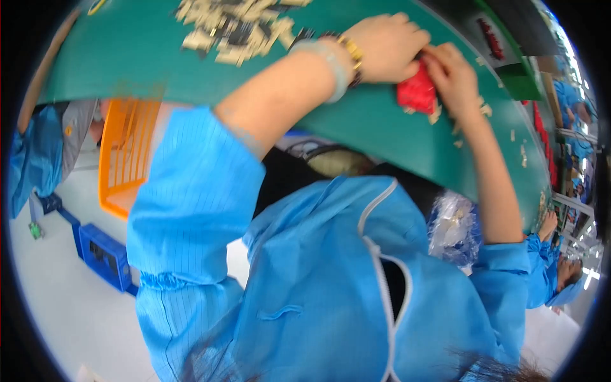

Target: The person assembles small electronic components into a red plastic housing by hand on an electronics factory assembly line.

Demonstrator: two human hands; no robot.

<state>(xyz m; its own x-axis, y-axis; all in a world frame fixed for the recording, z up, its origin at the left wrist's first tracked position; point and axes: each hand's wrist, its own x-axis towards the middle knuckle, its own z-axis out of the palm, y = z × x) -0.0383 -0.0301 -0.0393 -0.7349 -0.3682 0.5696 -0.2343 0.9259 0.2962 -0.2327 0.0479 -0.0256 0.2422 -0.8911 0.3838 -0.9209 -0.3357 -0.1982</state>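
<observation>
Both hands meet on a red part lying on the green worktop. The left hand is curled, fingers pinching the part's top edge; the right hand is closed on its right side. Small tan scraps lie just beside it. A heap of tan pieces sits well apart to the left.

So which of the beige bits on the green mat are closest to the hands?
The few loose beige chips just under the red block, not the big pile at the mat's far edge.

Clear crinkled plastic bag under green table edge.
</observation>
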